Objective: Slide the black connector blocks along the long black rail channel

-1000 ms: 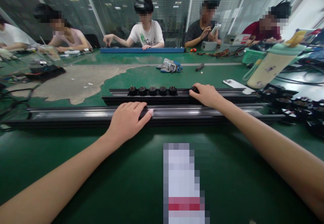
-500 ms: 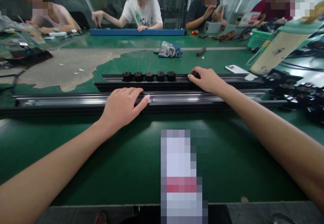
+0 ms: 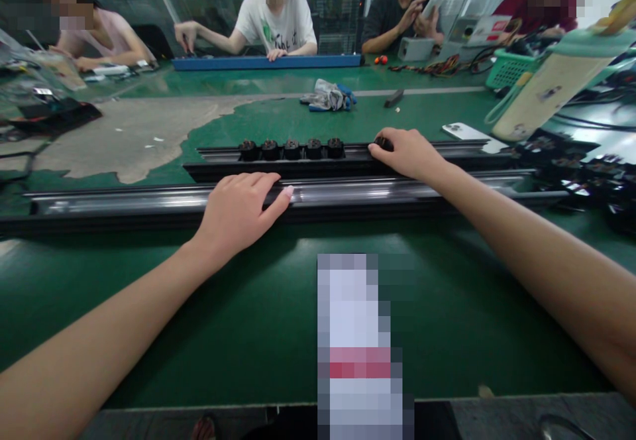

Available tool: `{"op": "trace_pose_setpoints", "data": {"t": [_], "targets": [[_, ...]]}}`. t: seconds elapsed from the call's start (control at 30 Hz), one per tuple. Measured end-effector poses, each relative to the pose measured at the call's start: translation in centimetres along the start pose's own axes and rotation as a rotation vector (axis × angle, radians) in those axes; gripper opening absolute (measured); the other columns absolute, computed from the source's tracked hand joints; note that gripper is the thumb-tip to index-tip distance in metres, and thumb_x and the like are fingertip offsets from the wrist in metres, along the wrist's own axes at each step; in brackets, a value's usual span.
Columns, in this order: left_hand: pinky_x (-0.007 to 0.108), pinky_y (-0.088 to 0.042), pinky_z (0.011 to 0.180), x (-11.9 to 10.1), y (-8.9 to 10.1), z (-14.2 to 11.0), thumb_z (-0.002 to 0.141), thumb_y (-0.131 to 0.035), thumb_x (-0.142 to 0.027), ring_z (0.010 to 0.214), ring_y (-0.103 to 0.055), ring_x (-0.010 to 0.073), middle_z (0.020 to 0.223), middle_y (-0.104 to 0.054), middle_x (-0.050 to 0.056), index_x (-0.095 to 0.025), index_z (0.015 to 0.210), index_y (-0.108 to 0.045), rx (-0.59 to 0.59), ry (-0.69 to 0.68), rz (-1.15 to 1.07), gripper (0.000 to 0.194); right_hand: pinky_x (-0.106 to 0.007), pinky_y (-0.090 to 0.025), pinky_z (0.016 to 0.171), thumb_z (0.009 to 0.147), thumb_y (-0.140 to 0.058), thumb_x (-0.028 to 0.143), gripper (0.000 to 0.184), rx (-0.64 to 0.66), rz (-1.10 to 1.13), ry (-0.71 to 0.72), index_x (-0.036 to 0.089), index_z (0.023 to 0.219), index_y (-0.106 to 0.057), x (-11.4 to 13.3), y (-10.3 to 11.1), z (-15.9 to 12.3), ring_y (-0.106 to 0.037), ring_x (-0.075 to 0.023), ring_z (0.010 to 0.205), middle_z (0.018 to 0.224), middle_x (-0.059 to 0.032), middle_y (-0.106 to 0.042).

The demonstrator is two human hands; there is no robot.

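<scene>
Two long black rails lie across the green table in front of me. My left hand [image 3: 241, 211] rests flat on the nearer rail [image 3: 124, 200], fingers stretched out. My right hand [image 3: 405, 152] is curled over a small black round part [image 3: 381, 142] on the farther rail [image 3: 218, 160]. Several like black parts [image 3: 291, 148] stand in a row on that rail, to the left of my right hand.
A white phone [image 3: 466, 132], a large pale bottle [image 3: 541, 89] and a heap of black parts [image 3: 596, 178] lie to the right. Grey-blue gloves [image 3: 328, 95] lie beyond the rails. Several people sit across the table by a blue rail [image 3: 268, 62]. A worn patch [image 3: 134, 135] is at left.
The view has tipped downward over the last second, so everything sits higher in frame. Both hands stay where they were on the rails.
</scene>
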State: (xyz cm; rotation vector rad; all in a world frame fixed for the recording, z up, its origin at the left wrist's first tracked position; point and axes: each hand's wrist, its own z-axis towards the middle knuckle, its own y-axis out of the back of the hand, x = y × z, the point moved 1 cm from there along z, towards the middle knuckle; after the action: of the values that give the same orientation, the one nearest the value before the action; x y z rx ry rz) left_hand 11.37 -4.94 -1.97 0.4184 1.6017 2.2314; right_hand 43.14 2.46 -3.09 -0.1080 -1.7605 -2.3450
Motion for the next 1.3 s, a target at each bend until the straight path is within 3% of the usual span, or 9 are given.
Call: {"op": "trace_pose_setpoints", "data": {"t": [1.3], "targets": [[0.049,-0.045,0.104,-0.17,0.06,-0.02,0.101,-0.023,-0.055,0.121,-0.063,0.0338,0.130,-0.069,0.016,-0.010,0.133,-0.063,-0.009,-0.007,0.003,0.068,-0.045,-0.047,0.093,0.091,-0.050,0.049,0.042,-0.060,-0.002,-0.084,0.020,0.109,-0.074,-0.17,0.10,-0.10,-0.063,-0.0323,0.102,0.106,-0.0138,-0.071]]}}
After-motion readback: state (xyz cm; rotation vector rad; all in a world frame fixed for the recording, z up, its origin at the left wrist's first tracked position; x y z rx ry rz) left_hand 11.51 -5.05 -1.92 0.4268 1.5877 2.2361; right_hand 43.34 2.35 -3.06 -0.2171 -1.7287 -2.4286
